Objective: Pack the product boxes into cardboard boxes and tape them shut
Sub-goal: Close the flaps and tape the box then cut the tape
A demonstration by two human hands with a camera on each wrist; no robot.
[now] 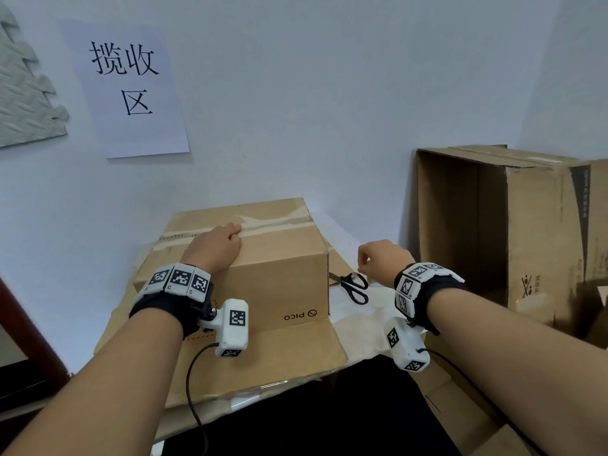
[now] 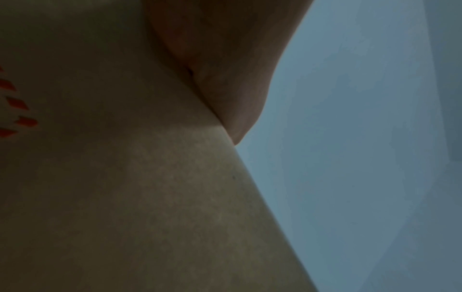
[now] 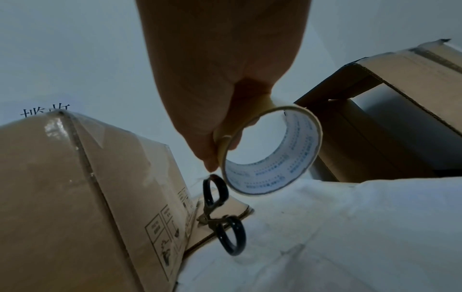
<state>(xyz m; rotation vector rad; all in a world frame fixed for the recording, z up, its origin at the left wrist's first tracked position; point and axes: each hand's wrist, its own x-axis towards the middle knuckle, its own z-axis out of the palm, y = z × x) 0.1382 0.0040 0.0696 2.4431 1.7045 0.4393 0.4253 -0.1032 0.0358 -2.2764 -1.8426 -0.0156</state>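
A closed brown cardboard box (image 1: 279,278) marked PICO stands on a flattened sheet of cardboard, with clear tape (image 1: 276,222) along its top seam. My left hand (image 1: 218,243) lies flat on the box top, fingers on the tape; in the left wrist view only the palm (image 2: 220,59) and the box wall (image 2: 150,197) show. My right hand (image 1: 381,256) hovers to the right of the box and grips a nearly used-up roll of tape (image 3: 272,150), seen in the right wrist view. The roll hangs just above black-handled scissors (image 1: 353,286) (image 3: 222,213).
A large open cardboard box (image 1: 506,235) lies on its side at the right, mouth facing left. The flattened cardboard (image 1: 263,360) covers a white-clothed table (image 1: 362,317). A paper sign (image 1: 128,83) hangs on the wall behind. Cables trail from both wrist cameras.
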